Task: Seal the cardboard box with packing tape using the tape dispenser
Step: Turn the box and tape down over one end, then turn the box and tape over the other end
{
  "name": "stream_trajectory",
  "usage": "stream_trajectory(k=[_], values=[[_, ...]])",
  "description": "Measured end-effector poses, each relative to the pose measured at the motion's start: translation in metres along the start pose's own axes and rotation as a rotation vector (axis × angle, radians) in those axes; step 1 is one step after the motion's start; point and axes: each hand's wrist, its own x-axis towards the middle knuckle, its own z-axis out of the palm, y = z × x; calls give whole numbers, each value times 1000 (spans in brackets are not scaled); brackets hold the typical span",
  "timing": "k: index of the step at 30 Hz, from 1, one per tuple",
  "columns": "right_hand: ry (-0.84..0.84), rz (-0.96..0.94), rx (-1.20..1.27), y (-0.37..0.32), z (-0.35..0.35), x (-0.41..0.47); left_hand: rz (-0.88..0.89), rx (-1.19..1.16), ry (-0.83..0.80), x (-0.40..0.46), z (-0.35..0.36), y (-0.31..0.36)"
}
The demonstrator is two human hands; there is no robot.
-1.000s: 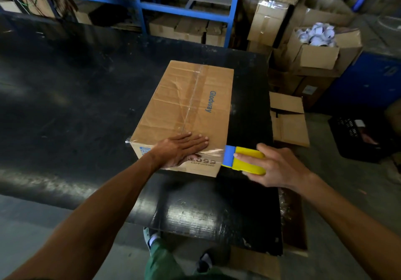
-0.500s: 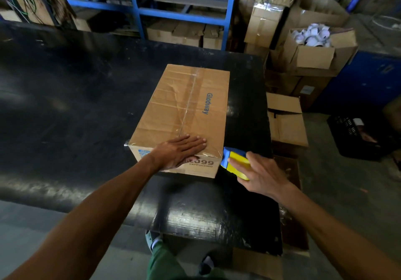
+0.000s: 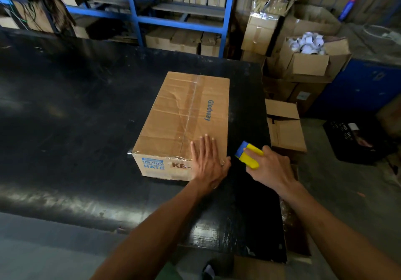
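Observation:
A closed cardboard box (image 3: 173,114) printed "Glodway" lies on the black table (image 3: 76,117), with clear tape along its top seam and over its near edge. My left hand (image 3: 207,159) lies flat, fingers spread, on the box's near right corner, covering part of the front print. My right hand (image 3: 270,168) grips a yellow and blue tape dispenser (image 3: 248,155) just right of that corner, a small gap away from the box. The roll of tape itself is hidden by my hand.
Right of the table's edge stand open cardboard boxes (image 3: 284,127), one filled with white rolls (image 3: 306,45). A black crate (image 3: 351,140) sits on the floor at the right. Blue shelving (image 3: 184,21) with cartons lines the back wall.
My left hand has slid from the middle of the near edge to the box's right corner. The dispenser has tilted and drawn slightly away from the box's side.

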Motion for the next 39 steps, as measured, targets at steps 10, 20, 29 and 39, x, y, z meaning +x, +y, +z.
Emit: stream_trajectory(k=[10, 20, 29, 39], values=[[100, 239, 312, -11, -7, 0, 72, -25, -40, 0, -8, -17], [278, 285, 744, -33, -20, 29, 144, 12, -240, -9, -49, -101], [273, 301, 921, -39, -41, 22, 81, 202, -427, 15, -68, -118], [288, 499, 1082, -45, -54, 36, 131, 80, -454, 64, -88, -111]])
